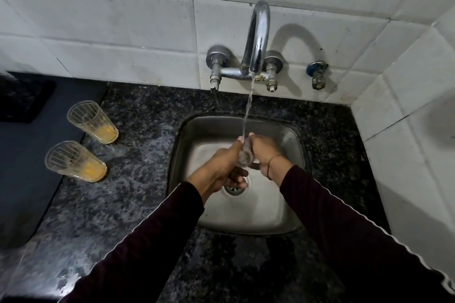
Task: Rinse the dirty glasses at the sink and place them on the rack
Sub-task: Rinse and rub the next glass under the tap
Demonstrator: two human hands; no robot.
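A clear glass (pixel 245 157) is held over the steel sink (pixel 278 211) under the running stream from the chrome tap (pixel 257 39). My right hand (pixel 264 154) grips the glass from the right side. My left hand (pixel 222 167) meets it from the left, fingers curled on it, and both hands hide most of the glass. Two dirty ribbed glasses with orange residue stand on the dark granite counter to the left: one farther back (pixel 92 122), one nearer (pixel 75 161).
A dark mat (pixel 27 155) lies on the counter at far left, beside the dirty glasses. White tiled walls close the back and right side. A small blue-handled valve (pixel 317 74) sticks out right of the tap. The sink drain (pixel 234 188) lies below my left hand.
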